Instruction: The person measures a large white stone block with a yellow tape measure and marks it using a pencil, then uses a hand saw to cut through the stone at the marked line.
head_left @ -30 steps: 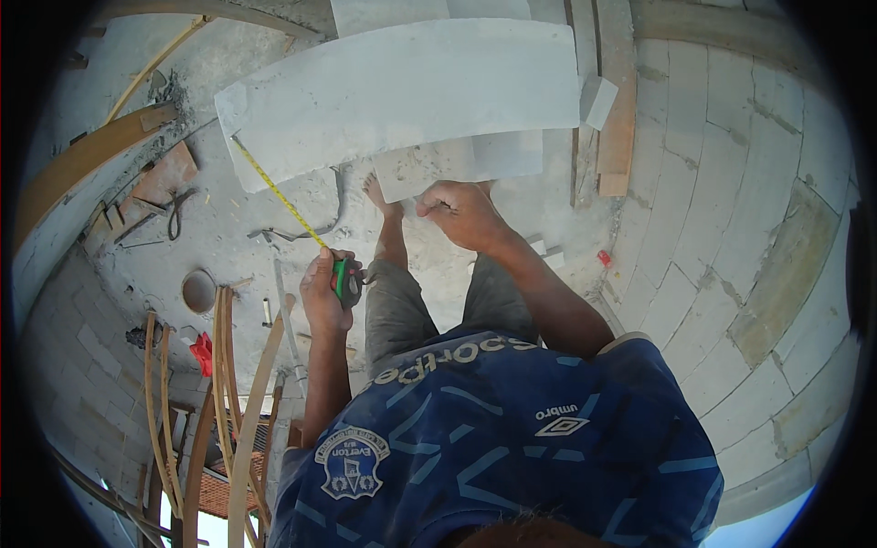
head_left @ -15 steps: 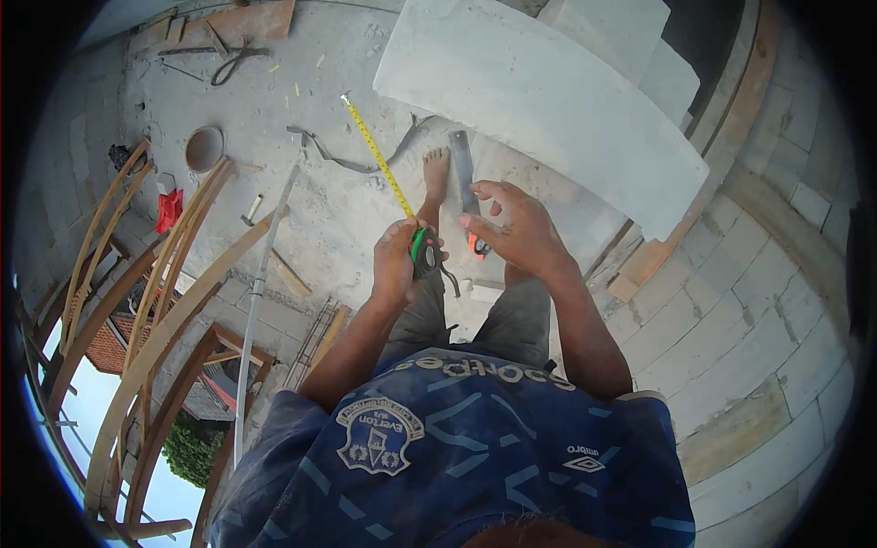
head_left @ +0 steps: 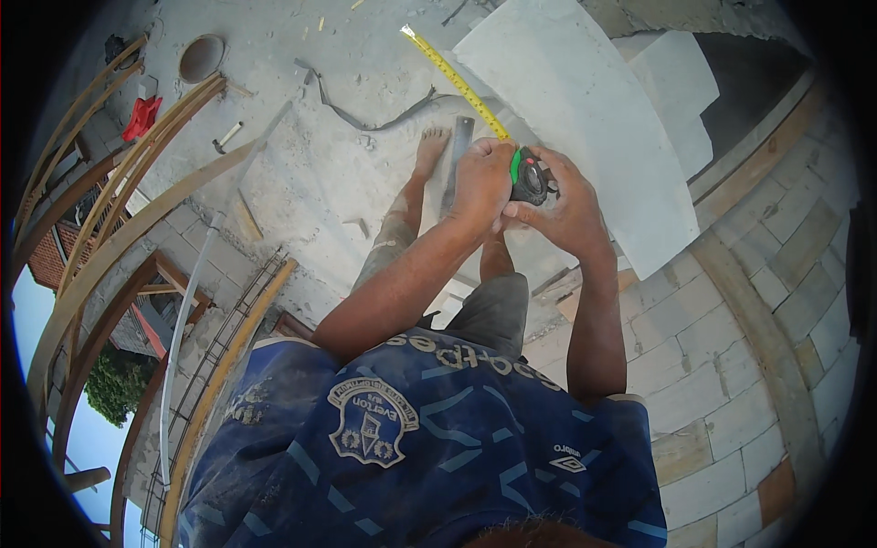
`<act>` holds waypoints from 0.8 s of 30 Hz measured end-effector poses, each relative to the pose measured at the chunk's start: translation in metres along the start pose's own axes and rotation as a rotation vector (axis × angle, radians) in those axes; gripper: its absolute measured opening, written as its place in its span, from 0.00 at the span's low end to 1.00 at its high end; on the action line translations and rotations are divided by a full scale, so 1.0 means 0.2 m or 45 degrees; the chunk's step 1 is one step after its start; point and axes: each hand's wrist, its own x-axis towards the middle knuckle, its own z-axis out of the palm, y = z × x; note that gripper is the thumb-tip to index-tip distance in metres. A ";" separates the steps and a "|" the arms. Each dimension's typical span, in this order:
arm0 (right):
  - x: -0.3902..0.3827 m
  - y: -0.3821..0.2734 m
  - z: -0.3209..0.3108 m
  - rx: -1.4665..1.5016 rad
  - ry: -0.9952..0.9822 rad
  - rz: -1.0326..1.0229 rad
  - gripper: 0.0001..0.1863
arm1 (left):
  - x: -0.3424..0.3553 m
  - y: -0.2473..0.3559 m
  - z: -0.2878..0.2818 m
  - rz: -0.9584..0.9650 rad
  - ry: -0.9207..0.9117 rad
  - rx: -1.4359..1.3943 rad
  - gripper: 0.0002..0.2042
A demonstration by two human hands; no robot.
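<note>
A tape measure (head_left: 530,183) with a black and green case is held in front of my body between both hands. Its yellow blade (head_left: 457,80) sticks out toward the far left, alongside a large white slab. My left hand (head_left: 482,178) is closed at the case's left side, where the blade leaves it. Curled round the right side of the case are the fingers of my right hand (head_left: 568,205). On the floor beside my left foot lies a flat grey metal tool (head_left: 459,146), partly hidden behind my left hand.
The big white slab (head_left: 566,91) stands ahead on the right, with block masonry (head_left: 685,365) nearer. A dark strap (head_left: 365,123) lies on the dusty floor. To the left are a hammer (head_left: 227,137), a bucket (head_left: 201,58), curved wooden frames (head_left: 155,187) and a pale pole (head_left: 187,338).
The tape measure and my left hand have moved right and away from me. My right hand, empty before, has come onto the case. The view has shifted to the right.
</note>
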 end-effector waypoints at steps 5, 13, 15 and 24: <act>0.01 0.02 -0.12 0.220 -0.013 0.035 0.41 | 0.08 -0.07 0.08 -0.003 -0.084 0.019 0.11; -0.03 0.12 -0.30 0.273 -0.057 0.059 0.37 | 0.11 -0.11 0.22 -0.123 -0.274 0.101 0.10; -0.04 0.17 -0.33 0.290 -0.062 0.082 0.36 | 0.10 -0.12 0.26 -0.150 -0.299 0.103 0.12; -0.09 0.35 -0.42 0.268 -0.028 0.124 0.36 | 0.13 -0.19 0.34 -0.153 -0.388 0.080 0.15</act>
